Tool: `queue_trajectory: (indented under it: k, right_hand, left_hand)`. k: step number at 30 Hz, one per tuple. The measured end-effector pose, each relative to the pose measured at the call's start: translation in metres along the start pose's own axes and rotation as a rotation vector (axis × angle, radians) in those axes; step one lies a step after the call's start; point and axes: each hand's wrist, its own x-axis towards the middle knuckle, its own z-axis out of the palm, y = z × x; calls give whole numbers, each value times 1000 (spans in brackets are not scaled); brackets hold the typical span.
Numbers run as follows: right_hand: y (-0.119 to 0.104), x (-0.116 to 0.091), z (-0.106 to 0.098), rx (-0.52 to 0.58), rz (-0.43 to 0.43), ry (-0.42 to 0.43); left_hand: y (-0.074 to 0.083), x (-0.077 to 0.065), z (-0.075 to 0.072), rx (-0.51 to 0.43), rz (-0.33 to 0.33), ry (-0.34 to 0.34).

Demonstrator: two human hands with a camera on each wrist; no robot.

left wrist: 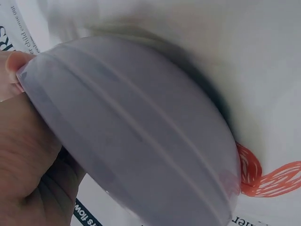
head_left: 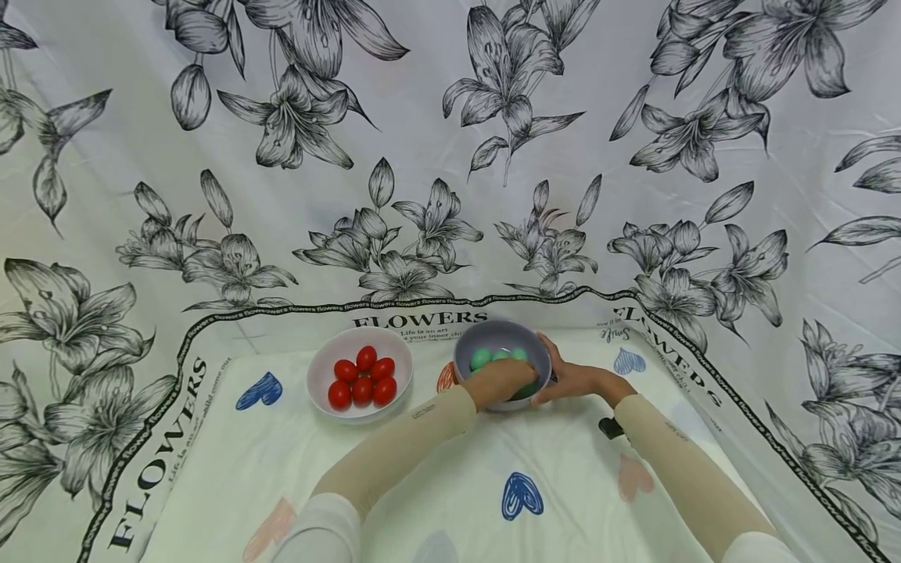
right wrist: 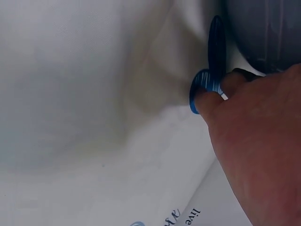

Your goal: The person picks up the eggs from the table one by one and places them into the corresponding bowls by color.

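My left hand [head_left: 505, 377] reaches over the near rim into a grey-purple bowl [head_left: 473, 338] that contains several green egg-shaped pieces [head_left: 482, 359]. Its fingertips are down among these pieces, hidden from the head camera, so I cannot tell whether they grip one. From the left wrist, the ridged outer wall of the bowl [left wrist: 136, 117] fills most of the picture, with the hand [left wrist: 23, 150] at its rim. On the bowl's right side, my right hand [head_left: 573, 381] holds it, fingers towards the far rim and thumb nearer me.
To the left stands a pale pink bowl [head_left: 317, 391] of several red egg-shaped pieces [head_left: 366, 359]. A white cloth [head_left: 422, 477] printed with hearts covers the table. Behind it rises a curtain [head_left: 422, 156] of printed lilies. A small black object [head_left: 611, 428] shows beside the right sleeve.
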Motion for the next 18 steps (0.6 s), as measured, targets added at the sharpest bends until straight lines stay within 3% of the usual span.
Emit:
queue_trajectory:
  k: [5,8,14,18]
  right_hand:
    - [-1,9,1,-43,5,-3]
    - [-5,8,0,-91,11,6]
    - [-20,-27,-5,-185,13,113]
    - [-40,-63,8,-301,17,246]
  left_hand:
    - [-9,-8,4,-133,-68,17]
    - [-17,-25,-1,-307,-124,78]
    - [-20,-89,-17,-649,-209,361]
    - [-11,-135,-14,-701,-314,536]
